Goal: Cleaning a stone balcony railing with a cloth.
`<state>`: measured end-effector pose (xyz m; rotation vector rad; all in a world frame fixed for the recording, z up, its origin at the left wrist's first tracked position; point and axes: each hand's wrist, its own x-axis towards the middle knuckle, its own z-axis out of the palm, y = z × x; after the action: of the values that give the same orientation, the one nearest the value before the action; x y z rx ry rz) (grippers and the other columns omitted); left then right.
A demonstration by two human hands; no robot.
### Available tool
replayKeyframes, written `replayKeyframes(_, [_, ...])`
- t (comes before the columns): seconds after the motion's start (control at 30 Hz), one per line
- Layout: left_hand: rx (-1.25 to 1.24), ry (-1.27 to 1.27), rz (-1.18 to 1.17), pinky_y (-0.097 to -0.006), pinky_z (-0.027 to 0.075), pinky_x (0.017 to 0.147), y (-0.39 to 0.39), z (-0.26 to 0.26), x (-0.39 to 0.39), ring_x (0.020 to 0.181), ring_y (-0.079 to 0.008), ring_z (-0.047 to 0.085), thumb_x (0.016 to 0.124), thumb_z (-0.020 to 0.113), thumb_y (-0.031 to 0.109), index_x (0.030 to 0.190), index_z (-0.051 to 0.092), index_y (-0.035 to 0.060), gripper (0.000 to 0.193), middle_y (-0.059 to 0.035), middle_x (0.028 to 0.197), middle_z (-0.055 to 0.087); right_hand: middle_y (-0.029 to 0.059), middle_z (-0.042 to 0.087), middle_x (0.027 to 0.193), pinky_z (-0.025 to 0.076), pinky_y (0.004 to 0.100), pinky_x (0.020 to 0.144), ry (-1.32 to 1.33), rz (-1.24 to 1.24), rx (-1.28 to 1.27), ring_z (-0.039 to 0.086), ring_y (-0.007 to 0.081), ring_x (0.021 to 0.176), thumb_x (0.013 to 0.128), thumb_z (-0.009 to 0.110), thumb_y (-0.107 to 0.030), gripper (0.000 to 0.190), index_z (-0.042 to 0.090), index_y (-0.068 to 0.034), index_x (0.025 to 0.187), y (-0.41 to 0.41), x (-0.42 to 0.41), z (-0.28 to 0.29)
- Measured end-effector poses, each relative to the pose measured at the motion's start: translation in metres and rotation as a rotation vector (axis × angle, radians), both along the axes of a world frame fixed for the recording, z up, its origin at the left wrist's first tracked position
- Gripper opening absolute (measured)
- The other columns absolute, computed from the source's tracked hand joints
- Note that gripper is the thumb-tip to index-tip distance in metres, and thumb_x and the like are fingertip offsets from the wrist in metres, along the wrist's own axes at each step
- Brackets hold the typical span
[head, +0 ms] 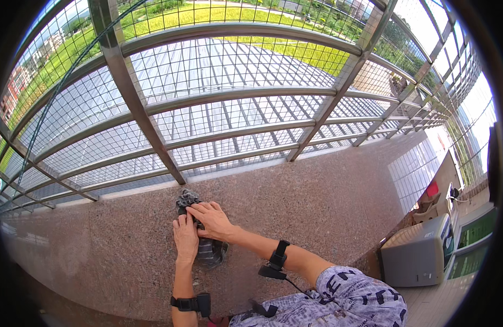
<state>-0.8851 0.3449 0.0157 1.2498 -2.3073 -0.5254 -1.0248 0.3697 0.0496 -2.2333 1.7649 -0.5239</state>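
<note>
A bunched dark grey cloth [211, 251] with pale stripes lies on the pinkish speckled stone ledge [300, 204]. Its far end is crumpled into a ruffled lump near the base of the railing. My left hand [186, 241] grips the cloth's left side, fingers pointing towards the railing. From the right, my right hand [213, 222] lies across the top of the cloth, its fingertips close to those of my left hand. Both hands hide the cloth's middle part.
A metal railing [231, 95] with wire mesh rises along the ledge's far side. To the right stands a grey boxy appliance [414, 251], possibly a washing machine. A dark green cord [65, 79] crosses the railing at the left. Black straps with cables circle both forearms.
</note>
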Motion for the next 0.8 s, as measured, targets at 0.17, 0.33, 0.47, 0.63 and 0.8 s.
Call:
replayKeyframes(0.17, [-0.043, 0.002, -0.094, -0.0429, 0.043, 0.082, -0.009, 0.01, -0.057, 0.095, -0.0328, 0.046, 0.085, 0.055, 0.013, 0.128, 0.047, -0.0002, 0.045, -0.0133, 0.106, 0.048, 0.0113, 0.048, 0.131, 0.029, 0.0402, 0.104, 0.037, -0.092, -0.046, 0.042, 0.0279, 0.124, 0.071, 0.066, -0.027, 0.066, 0.047, -0.004, 0.131, 0.007, -0.056, 0.014])
replayKeyframes(0.33, [-0.077, 0.042, -0.236, -0.0419, 0.043, 0.083, 0.0, 0.024, -0.125, 0.096, -0.0331, 0.046, 0.085, 0.054, 0.011, 0.127, 0.047, -0.0012, 0.044, -0.0139, 0.106, 0.048, 0.0108, 0.049, 0.134, 0.03, 0.0427, 0.105, 0.023, -0.226, 0.001, 0.041, 0.0272, 0.127, 0.072, 0.066, -0.028, 0.067, 0.047, -0.008, 0.133, 0.032, -0.119, 0.032])
replayKeyframes(0.47, [-0.074, -0.027, -0.321, -0.0428, 0.044, 0.083, 0.017, 0.033, -0.18, 0.096, -0.0344, 0.047, 0.085, 0.053, 0.013, 0.126, 0.046, -0.0026, 0.044, -0.015, 0.107, 0.047, 0.0113, 0.049, 0.134, 0.031, 0.0442, 0.105, -0.014, -0.314, 0.009, 0.041, 0.029, 0.127, 0.073, 0.067, -0.028, 0.066, 0.048, -0.01, 0.133, 0.06, -0.169, 0.04])
replayKeyframes(0.63, [-0.13, -0.013, -0.452, -0.0428, 0.045, 0.08, 0.03, 0.038, -0.261, 0.093, -0.0352, 0.047, 0.086, 0.051, 0.012, 0.127, 0.045, -0.0031, 0.044, -0.0156, 0.106, 0.047, 0.0114, 0.048, 0.134, 0.031, 0.0461, 0.105, -0.025, -0.43, 0.001, 0.042, 0.0301, 0.126, 0.073, 0.067, -0.031, 0.068, 0.047, -0.01, 0.134, 0.092, -0.242, 0.046])
replayKeyframes(0.8, [-0.216, 0.017, -0.554, -0.0418, 0.048, 0.077, 0.053, 0.062, -0.336, 0.094, -0.034, 0.049, 0.085, 0.053, 0.013, 0.125, 0.046, -0.0005, 0.042, -0.0143, 0.103, 0.049, 0.0087, 0.05, 0.134, 0.034, 0.0424, 0.102, 0.031, -0.623, -0.089, 0.044, 0.0259, 0.125, 0.074, 0.066, -0.031, 0.063, 0.05, -0.009, 0.131, 0.133, -0.296, 0.068])
